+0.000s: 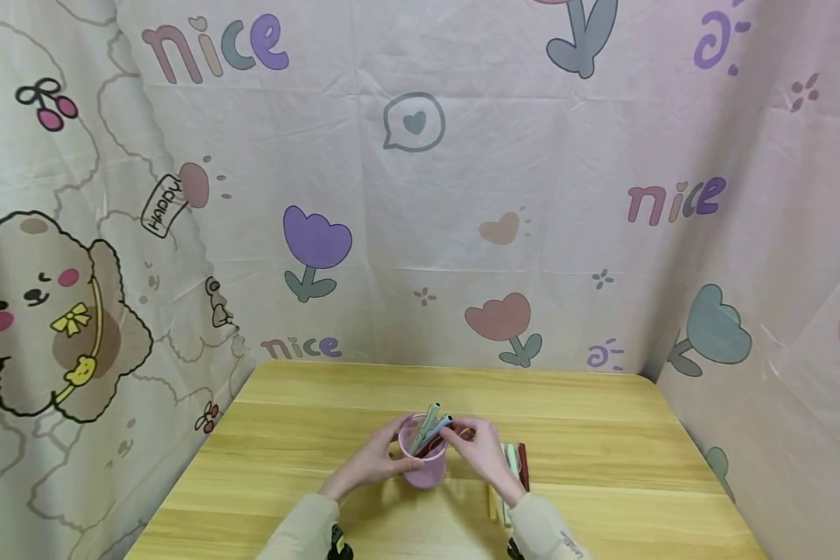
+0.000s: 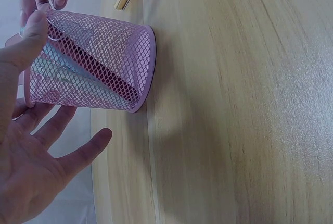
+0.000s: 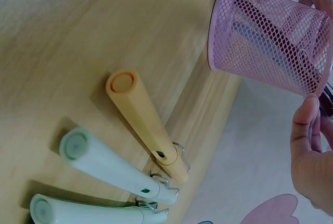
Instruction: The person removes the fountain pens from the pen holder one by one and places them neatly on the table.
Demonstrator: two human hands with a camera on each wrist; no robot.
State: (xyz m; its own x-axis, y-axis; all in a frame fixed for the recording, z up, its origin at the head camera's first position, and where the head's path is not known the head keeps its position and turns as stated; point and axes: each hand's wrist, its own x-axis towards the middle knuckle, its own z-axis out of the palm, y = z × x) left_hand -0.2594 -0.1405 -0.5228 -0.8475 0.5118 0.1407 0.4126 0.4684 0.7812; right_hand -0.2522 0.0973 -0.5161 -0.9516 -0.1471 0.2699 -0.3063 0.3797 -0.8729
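Note:
A pink mesh pen cup (image 1: pixel 425 473) stands on the wooden table, its mouth tilted toward me in the head view. My left hand (image 1: pixel 376 457) grips it near the rim, thumb on the near side and fingers round the far side. Inside lean a light green pen (image 1: pixel 428 424), a light blue pen (image 1: pixel 439 425) and a dark red pen (image 2: pixel 93 65), whose lower end shows through the mesh at the base. At the rim's right side, my right hand (image 1: pixel 481 449) pinches the dark red pen by its upper end, partly hidden behind the fingers.
Right of the cup, partly under my right forearm, lie a yellow pen (image 3: pixel 143 117), mint green pens (image 3: pixel 109 164) and another dark red pen (image 1: pixel 523 465). A printed cloth (image 1: pixel 406 233) hangs behind the table (image 1: pixel 602 451) and along both sides.

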